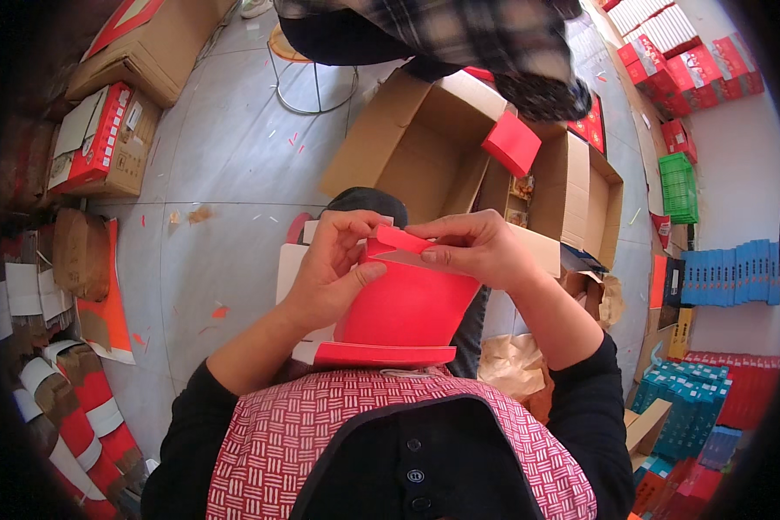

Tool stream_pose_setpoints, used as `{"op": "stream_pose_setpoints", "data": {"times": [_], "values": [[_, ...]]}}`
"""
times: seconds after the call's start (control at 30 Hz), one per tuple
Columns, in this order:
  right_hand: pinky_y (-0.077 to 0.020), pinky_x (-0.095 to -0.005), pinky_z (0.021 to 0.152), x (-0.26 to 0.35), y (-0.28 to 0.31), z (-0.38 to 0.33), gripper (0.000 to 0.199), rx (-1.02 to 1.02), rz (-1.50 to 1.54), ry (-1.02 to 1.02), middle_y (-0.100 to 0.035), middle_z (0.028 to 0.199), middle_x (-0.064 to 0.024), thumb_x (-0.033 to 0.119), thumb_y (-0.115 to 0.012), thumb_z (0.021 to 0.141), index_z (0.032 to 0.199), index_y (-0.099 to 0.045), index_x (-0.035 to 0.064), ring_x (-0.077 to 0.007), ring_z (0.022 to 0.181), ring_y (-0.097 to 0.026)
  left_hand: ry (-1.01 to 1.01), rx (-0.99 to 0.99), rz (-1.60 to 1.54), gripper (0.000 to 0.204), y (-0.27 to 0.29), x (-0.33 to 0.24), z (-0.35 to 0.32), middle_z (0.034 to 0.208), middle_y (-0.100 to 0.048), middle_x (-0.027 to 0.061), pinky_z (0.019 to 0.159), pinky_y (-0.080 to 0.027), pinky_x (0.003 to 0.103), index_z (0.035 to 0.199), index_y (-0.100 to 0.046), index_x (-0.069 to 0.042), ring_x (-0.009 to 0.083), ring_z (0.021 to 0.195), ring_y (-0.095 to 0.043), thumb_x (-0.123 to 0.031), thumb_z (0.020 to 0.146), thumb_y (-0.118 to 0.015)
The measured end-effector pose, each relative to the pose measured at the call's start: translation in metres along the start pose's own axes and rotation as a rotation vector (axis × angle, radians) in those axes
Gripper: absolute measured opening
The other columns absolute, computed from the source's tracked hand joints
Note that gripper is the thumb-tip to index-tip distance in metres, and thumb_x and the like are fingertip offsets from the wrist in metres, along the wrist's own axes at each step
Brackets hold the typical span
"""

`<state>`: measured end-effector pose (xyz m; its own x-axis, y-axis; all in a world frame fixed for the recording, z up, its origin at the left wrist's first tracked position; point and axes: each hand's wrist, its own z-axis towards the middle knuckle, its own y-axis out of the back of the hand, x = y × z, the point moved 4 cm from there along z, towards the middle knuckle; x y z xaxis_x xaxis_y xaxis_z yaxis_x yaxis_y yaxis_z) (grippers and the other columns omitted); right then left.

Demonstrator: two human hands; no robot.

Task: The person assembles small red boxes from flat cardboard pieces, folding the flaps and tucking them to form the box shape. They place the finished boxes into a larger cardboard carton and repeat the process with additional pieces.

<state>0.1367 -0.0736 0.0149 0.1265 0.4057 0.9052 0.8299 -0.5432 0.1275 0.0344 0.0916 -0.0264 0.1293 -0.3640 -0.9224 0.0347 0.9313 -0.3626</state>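
A red paperboard box [403, 308] lies across my lap, its near edge against my patterned apron [277, 433]. A narrow folded flap stands up along the far edge of the box. My right hand [485, 247] pinches this flap between thumb and fingers. On the flap's other end, my left hand [342, 256] has bent fingers at the edge, with the thumb resting on the red panel. White board shows beside and beneath the box on the left.
Beyond my knees stands an open brown carton [407, 139]; a red box [511, 143] sits at its right. Another person in a plaid garment [459, 35] is at the top, near a stool [312, 78]. Cartons [104, 139] line the left; blue boxes [732, 273] and a green crate [678, 189] line the right.
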Motion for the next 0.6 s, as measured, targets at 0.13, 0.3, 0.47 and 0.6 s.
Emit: {"op": "stream_pose_setpoints", "data": {"times": [0.13,0.3,0.47,0.6], "values": [[-0.0491,-0.0244,0.080,-0.001,-0.003,-0.002,0.030,-0.060,-0.180,0.255,-0.068,0.103,-0.0083,-0.002,-0.067,0.078,0.108,-0.068,0.0046,-0.0134,0.093,-0.062,0.021,-0.003,-0.013,0.043,-0.002,0.001,0.000,0.126,-0.042,0.0124,0.104,-0.037,0.037,0.118,-0.038,-0.007,0.0237,0.121,-0.046,0.009,0.082,-0.055],[-0.0486,-0.0283,0.085,0.004,-0.008,-0.007,0.030,-0.094,-0.275,0.333,-0.067,0.104,-0.0123,0.002,-0.067,0.076,0.106,-0.067,0.0045,-0.0218,0.097,-0.064,-0.008,0.019,0.018,0.034,-0.003,0.001,0.000,0.126,-0.043,0.0129,0.102,-0.038,0.036,0.114,-0.048,-0.005,0.0234,0.120,-0.046,0.007,0.083,-0.055],[-0.0475,-0.0279,0.087,-0.002,-0.012,-0.006,0.026,0.011,-0.334,0.372,-0.066,0.107,-0.0122,0.004,-0.064,0.079,0.106,-0.067,0.0042,-0.0203,0.100,-0.063,-0.002,0.022,0.252,0.014,-0.002,0.002,-0.002,0.118,-0.050,0.0113,0.094,-0.041,0.031,0.097,-0.057,-0.001,0.0202,0.110,-0.051,0.004,0.085,-0.055],[-0.0459,-0.0282,0.089,-0.022,0.016,-0.012,0.023,-0.208,0.127,0.118,-0.066,0.108,-0.0093,0.010,-0.061,0.086,0.106,-0.066,0.0012,-0.0165,0.102,-0.060,-0.062,-0.060,0.314,0.010,0.006,0.004,-0.002,0.113,-0.054,0.0120,0.094,-0.041,0.031,0.093,-0.057,-0.001,0.0203,0.108,-0.052,0.004,0.085,-0.054]]}}
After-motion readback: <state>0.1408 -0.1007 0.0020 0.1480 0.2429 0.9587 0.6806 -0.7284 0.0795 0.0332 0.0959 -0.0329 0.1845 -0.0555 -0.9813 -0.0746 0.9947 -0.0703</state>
